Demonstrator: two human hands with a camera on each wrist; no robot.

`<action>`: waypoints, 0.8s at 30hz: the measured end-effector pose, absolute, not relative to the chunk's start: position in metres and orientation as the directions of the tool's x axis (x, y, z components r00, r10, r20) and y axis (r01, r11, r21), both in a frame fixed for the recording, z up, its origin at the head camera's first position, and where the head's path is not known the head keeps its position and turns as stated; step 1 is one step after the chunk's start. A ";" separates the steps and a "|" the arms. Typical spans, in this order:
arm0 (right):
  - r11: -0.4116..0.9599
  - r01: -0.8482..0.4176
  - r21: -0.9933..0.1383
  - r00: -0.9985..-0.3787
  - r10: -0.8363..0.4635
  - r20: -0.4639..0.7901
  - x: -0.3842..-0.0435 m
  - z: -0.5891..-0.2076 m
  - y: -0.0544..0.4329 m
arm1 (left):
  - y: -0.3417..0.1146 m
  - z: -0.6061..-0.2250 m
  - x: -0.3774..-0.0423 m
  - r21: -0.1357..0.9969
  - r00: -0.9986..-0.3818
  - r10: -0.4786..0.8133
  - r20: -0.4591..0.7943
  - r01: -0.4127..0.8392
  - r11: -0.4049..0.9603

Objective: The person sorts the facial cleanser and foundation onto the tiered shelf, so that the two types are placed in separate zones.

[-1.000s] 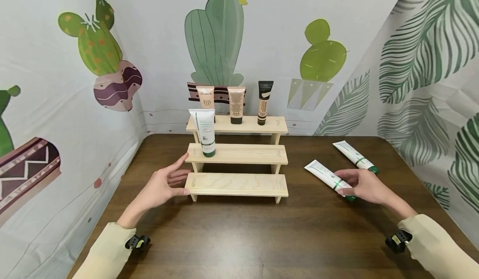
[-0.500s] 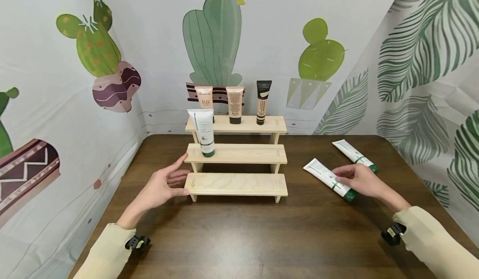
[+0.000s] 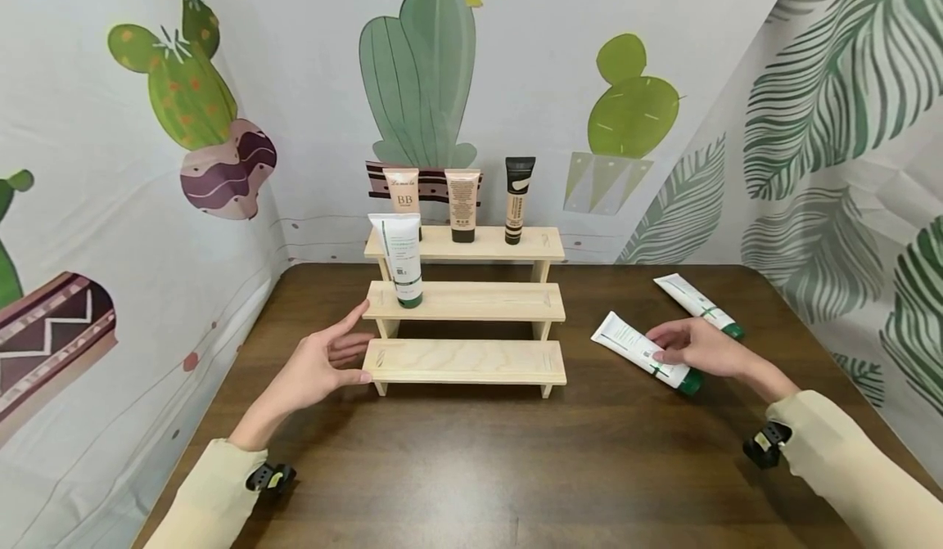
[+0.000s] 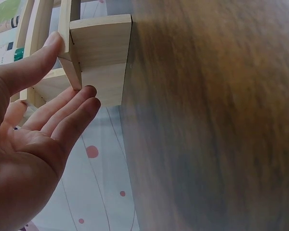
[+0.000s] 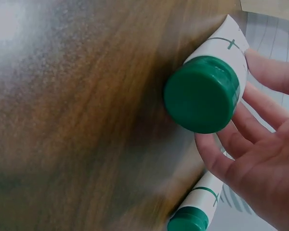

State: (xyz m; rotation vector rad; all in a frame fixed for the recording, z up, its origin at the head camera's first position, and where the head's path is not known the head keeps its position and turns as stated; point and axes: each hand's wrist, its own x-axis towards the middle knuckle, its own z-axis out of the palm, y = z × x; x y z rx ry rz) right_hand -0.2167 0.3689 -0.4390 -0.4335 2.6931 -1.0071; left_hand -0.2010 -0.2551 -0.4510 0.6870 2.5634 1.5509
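Observation:
My right hand [image 3: 700, 348] holds a white cosmetic tube [image 3: 635, 348] with a green cap, thumb on one side and fingers on the other. In the right wrist view the green cap [image 5: 200, 95] faces the camera. My left hand [image 3: 313, 373] touches the left end of a three-step wooden display rack [image 3: 464, 361], its fingers mostly straight. In the left wrist view the thumb [image 4: 33, 65] lies against the lowest step's edge. A matching white tube [image 3: 399, 258] stands cap-down at the left of the middle step.
Another white tube [image 3: 698, 303] lies on the brown table [image 3: 471, 467], behind my right hand. On the top step stand two pinkish tubes, one a BB cream [image 3: 401, 189] partly hidden, the other showing fine print [image 3: 462, 201], and a black-topped tube [image 3: 519, 197].
My right hand has shifted slightly left along the white tube, which has turned a little to show more of its printed face. The left hand keeps its place at the rack.

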 end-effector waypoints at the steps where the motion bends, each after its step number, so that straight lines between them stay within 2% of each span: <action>1: 0.718 -0.181 -0.672 -0.926 -0.355 -0.129 -0.217 -0.439 0.369 | -0.255 -0.451 -0.201 0.856 -0.898 0.406 0.168 0.337 0.393; 4: 0.717 -0.166 -0.677 -0.921 -0.358 -0.155 -0.217 -0.439 0.368 | -0.255 -0.450 -0.201 0.857 -0.900 0.403 0.165 0.333 0.393; 16: 0.724 -0.209 -0.658 -0.918 -0.377 -0.124 -0.220 -0.440 0.363 | -0.255 -0.449 -0.201 0.858 -0.900 0.405 0.163 0.332 0.393; 24: 0.706 -0.242 -0.665 -0.892 -0.432 -0.135 -0.225 -0.437 0.357 | -0.255 -0.449 -0.201 0.859 -0.899 0.406 0.161 0.330 0.391</action>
